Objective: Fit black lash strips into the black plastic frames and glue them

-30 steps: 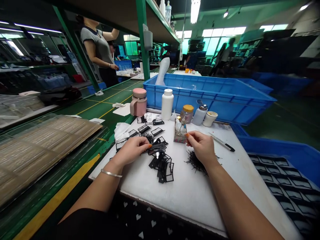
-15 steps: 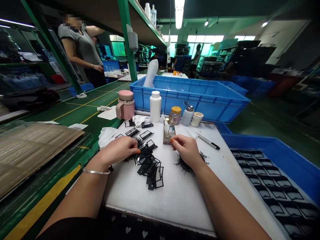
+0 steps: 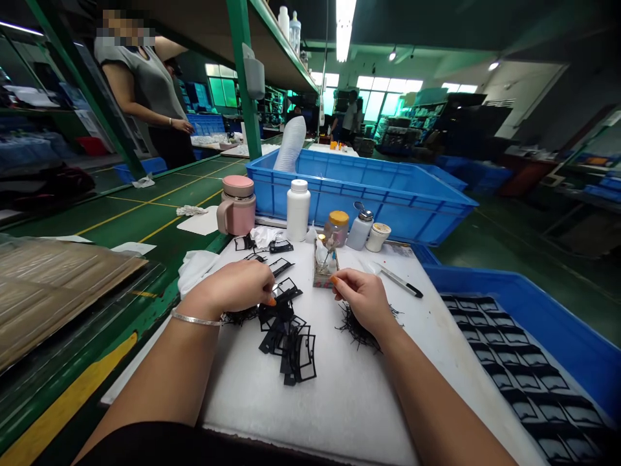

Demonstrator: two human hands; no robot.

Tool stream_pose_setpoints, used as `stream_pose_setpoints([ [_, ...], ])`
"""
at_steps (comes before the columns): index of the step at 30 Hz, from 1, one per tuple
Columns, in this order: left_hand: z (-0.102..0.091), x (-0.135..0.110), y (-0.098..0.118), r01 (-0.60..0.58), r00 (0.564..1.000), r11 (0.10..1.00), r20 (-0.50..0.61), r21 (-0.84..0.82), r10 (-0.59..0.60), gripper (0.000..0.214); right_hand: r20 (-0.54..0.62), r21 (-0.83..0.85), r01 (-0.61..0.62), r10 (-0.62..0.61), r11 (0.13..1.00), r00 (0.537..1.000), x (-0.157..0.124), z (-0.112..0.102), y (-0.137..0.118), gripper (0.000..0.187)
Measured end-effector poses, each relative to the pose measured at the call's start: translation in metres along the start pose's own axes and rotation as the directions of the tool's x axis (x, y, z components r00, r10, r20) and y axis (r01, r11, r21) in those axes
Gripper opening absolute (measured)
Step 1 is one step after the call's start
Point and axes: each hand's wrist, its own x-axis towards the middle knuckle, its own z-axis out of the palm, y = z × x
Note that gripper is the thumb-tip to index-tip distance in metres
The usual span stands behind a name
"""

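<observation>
Black rectangular plastic frames (image 3: 291, 340) still lie heaped on the white foam pad (image 3: 310, 414), barely shifted. Your left hand (image 3: 233, 291) stays curled over the heap's upper edge, fingertips together. Your right hand (image 3: 361, 301) pinches beside the small clear box (image 3: 324, 275), above a tuft of black bristly fibres (image 3: 356, 330). You cannot tell whether either hand holds anything.

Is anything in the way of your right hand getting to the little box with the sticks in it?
No, nothing visible is in the way. Your right hand is right beside the little box, and its fingertips are at the box's edge.
</observation>
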Motion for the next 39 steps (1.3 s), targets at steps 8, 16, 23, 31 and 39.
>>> stream_pose_setpoints([
  [8, 0.006, -0.002, -0.015, 0.007, 0.995, 0.973, 0.098, -0.229, 0.016, 0.019, 0.018, 0.018, -0.028, 0.027, 0.999, 0.999, 0.001, 0.000, 0.001, 0.017],
  [16, 0.013, -0.007, -0.026, 0.029, 0.991, 0.927, 0.132, -0.375, 0.022, 0.025, 0.054, -0.006, -0.054, 0.054, 0.999, 0.997, -0.002, 0.002, -0.001, 0.015],
  [23, 0.016, -0.005, -0.027, -0.032, 0.980, 0.860, 0.152, -0.510, 0.126, 0.026, 0.066, -0.064, -0.041, 0.045, 0.997, 0.997, -0.002, 0.004, -0.004, 0.015],
  [31, 0.017, 0.002, -0.021, -0.121, 0.982, 0.888, 0.076, -0.443, 0.172, 0.029, 0.120, -0.073, -0.026, 0.035, 0.997, 0.992, -0.004, 0.006, -0.004, 0.014],
  [39, 0.019, 0.001, -0.021, -0.151, 0.985, 0.935, 0.029, -0.320, 0.169, 0.030, 0.199, -0.061, -0.001, 0.013, 0.998, 0.980, -0.006, 0.011, -0.008, 0.014],
])
